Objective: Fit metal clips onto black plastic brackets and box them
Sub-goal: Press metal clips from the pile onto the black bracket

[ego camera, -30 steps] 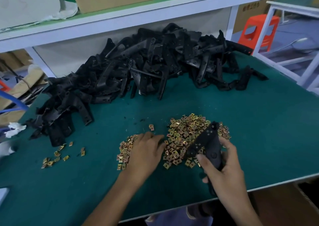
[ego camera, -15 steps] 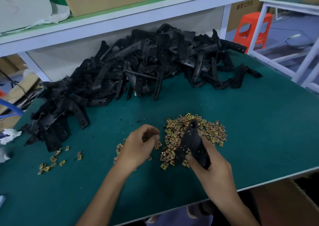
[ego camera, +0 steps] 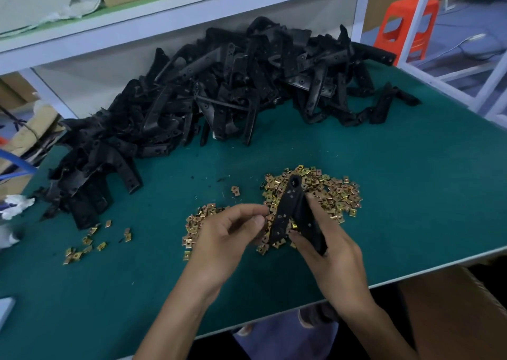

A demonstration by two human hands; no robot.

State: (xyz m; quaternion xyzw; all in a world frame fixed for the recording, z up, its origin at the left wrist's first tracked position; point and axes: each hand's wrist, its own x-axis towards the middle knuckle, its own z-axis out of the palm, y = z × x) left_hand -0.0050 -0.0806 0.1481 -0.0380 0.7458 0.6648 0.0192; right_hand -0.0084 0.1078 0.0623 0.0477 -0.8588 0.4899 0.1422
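Over the near side of the large clip pile (ego camera: 329, 195), a black V-shaped bracket (ego camera: 288, 211) is held tilted. Its joined end is pointed away from the person and its two legs are spread toward them. The right leg is gripped by the right hand (ego camera: 332, 252), whose fingers and thumb are wrapped about it. Just left of the pile, the left hand (ego camera: 227, 236) is held with fingers curled inward and thumb brought to the fingertips, close beside the bracket's left leg. Whether a clip is pinched there cannot be told, as the fingertips are blurred. A smaller clip heap (ego camera: 200, 217), also left of the pile, is partly covered by that hand. Farther left of the pile, a few loose clips (ego camera: 87, 241) are scattered on the green table (ego camera: 411, 181). Behind the pile, a big heap of black brackets (ego camera: 219, 98) is spread along the back of the table, beneath a white shelf (ego camera: 164, 21). Behind and to the right of the pile, an orange stool (ego camera: 408, 27) is seen beyond the table. Nearer than the pile and to its right, a cardboard box (ego camera: 452, 304) is seen below the table's front edge.
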